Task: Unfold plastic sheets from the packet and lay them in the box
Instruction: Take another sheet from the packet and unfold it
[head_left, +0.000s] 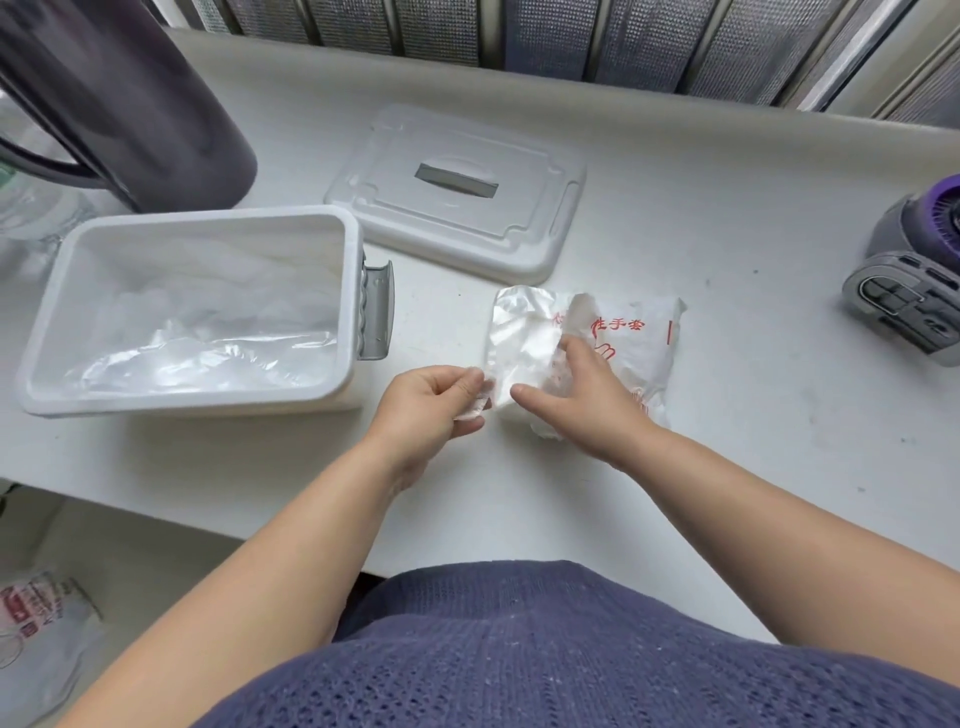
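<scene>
- My left hand (431, 405) pinches the near corner of a thin clear plastic sheet (511, 345), thumb against curled fingers.
- My right hand (576, 395) lies flat with fingers straight, pressing down the packet (641, 345); grips nothing.
- The sheet is half out of the packet mouth, near-centre on the desk (727, 249), just right of the box (182, 408).
- Handling guess: near weightless, floppy, slippery, clingy; layers probably stick together. Take it by corner or edge, and hold the packet down or it will likely drag along.
- The box is open, with crumpled clear sheets (208, 358) over its floor and plenty of room above.
- The lid (457, 208) lies off, far of the packet.
</scene>
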